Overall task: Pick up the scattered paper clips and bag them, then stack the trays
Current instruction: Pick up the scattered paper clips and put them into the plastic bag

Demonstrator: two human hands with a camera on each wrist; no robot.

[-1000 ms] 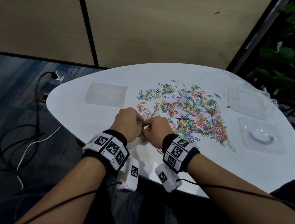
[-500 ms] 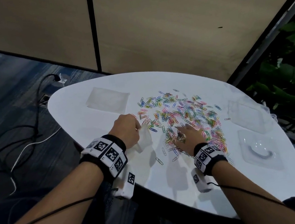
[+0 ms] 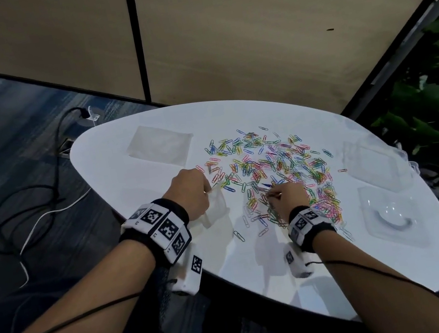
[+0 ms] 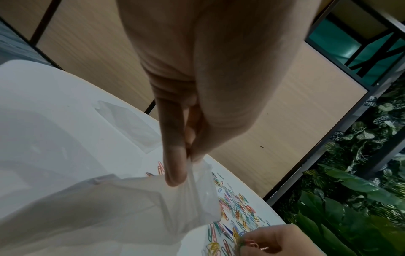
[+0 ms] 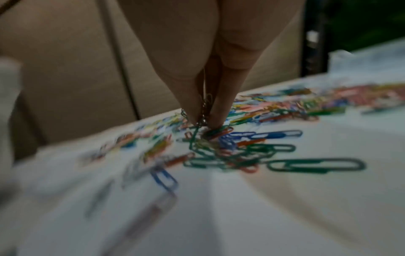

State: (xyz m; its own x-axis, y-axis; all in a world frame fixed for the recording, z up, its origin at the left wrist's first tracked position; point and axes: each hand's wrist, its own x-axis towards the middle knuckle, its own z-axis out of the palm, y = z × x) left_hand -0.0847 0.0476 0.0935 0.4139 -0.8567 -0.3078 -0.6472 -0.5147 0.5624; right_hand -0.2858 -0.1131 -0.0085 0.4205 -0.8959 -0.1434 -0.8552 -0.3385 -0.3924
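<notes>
- The left hand [image 3: 190, 193] pinches the rim of a small clear plastic bag [image 3: 215, 206] between thumb and forefinger; the left wrist view shows the fingertips [image 4: 175, 166] closed on the film and the bag [image 4: 136, 207] hanging with its mouth agape, facing the right hand.
- The right hand [image 3: 288, 195] is bunched over the near fringe of the scattered multicoloured paper clips [image 3: 271, 166]; in the right wrist view its fingertips [image 5: 192, 107] pinch a tangle of those clips [image 5: 219, 142] against the white rounded desk [image 3: 320, 280].
- The heap spreads from just beyond the left hand's knuckles, past the right hand, toward the desk's far rim; a few loose clips lie in the bare strip between the two wrists.
- Beyond the left hand, near the desk's far-left edge, a second flat clear plastic bag [image 3: 160, 144] lies well apart from the heap.
- To the right of the right hand, two clear plastic trays rest close to the desk's right edge: the farther tray [image 3: 370, 166] and the nearer tray [image 3: 391, 218], side by side, unstacked.
- Bare desk surface lies on the near side of the right wrist, out to the near rim.
- Black and white cables [image 3: 30, 217] trail on the blue carpet left of the left forearm; green plant leaves [image 3: 437, 110] crowd past the trays.
</notes>
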